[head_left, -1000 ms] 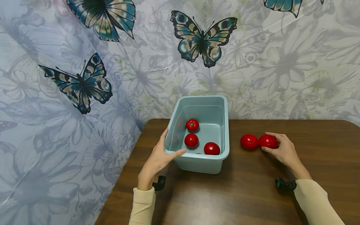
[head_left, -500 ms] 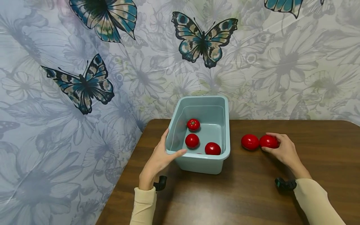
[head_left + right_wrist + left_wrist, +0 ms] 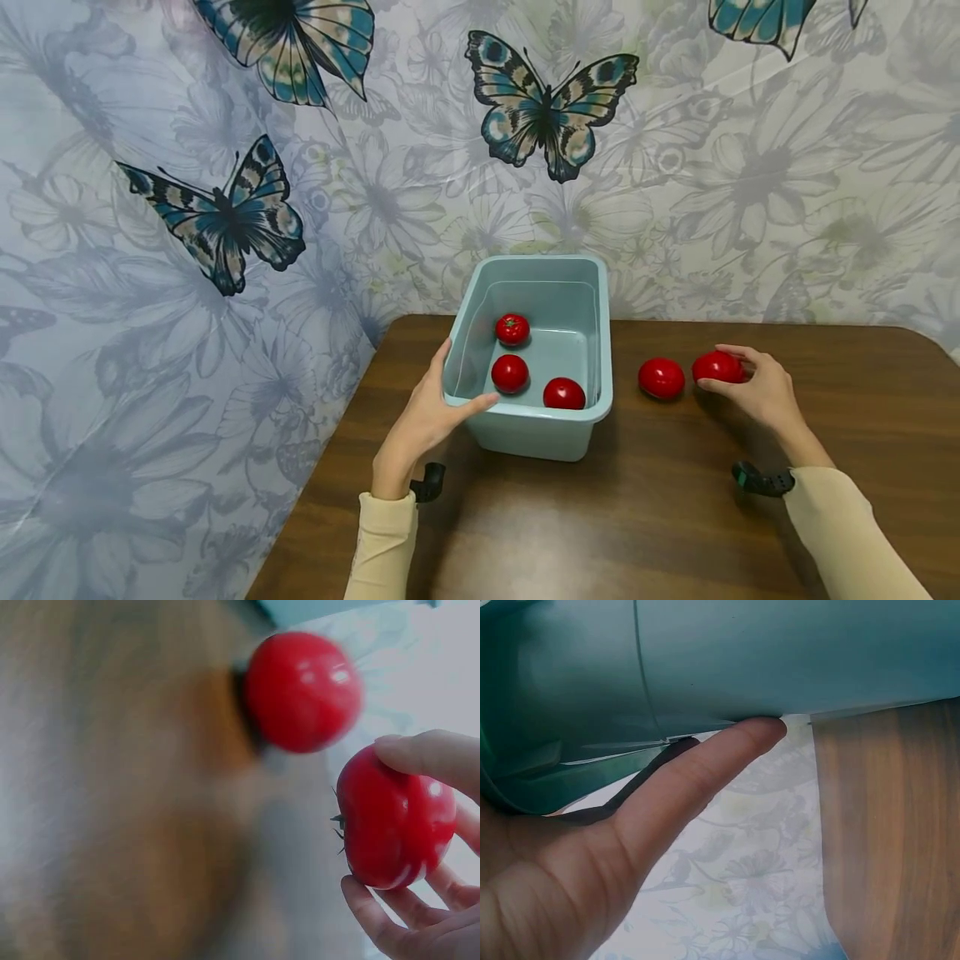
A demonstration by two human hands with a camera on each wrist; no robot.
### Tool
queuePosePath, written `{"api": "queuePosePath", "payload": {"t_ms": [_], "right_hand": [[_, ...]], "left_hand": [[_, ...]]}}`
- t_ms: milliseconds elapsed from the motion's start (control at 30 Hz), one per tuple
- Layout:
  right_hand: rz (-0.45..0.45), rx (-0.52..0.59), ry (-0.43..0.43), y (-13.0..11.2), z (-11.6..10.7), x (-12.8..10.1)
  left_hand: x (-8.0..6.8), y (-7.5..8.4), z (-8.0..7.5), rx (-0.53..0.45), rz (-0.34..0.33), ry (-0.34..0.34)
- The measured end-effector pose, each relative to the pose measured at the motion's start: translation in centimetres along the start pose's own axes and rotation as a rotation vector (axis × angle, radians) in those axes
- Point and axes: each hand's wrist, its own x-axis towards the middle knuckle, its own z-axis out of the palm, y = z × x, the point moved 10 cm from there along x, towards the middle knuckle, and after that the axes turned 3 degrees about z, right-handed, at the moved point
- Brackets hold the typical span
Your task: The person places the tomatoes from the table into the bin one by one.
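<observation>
On the right of the table my right hand grips a shiny red tomato between thumb and fingers. Its green calyx points toward the tabletop in the right wrist view, and a shadow falls below it. Just to its left another tomato lies on the wood. My left hand holds the near left corner of a pale blue-green plastic bin, thumb over the rim and fingers along the outer wall. In the left wrist view, one finger stretches against the bin. Several tomatoes lie inside, among them one tomato showing its calyx.
A brown wooden table carries the bin, which stands toward the back edge. Behind it hangs a pale flowered backdrop printed with butterflies. Each wrist wears a dark band, such as the right band.
The tomato in my right hand has risen slightly and come apart from its neighbour, with a shadow now showing below it. My left hand keeps its hold on the bin.
</observation>
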Motion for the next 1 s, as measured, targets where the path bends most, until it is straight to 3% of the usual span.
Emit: {"api": "queuePosePath", "payload": {"t_ms": [200,467,767,1000], "right_hand": [[-0.036,0.049,0.036,-4.4,-1.9,0.6],[-0.136,0.183,0.075,-13.1,-2.7,1.8],[-0.297,0.336,0.03,-23.9,0.1,2.1],[-0.363,0.356,-0.008,-28.4,3.6,1.9]], "left_hand": [[0.1,0.1,-0.1,-0.004,0.005,-0.004],[0.0,-0.1,-0.1,0.007,-0.012,-0.005],[-0.1,-0.2,-0.3,0.001,-0.029,-0.007],[-0.1,-0.2,-0.1,-0.001,-0.027,-0.006]]}}
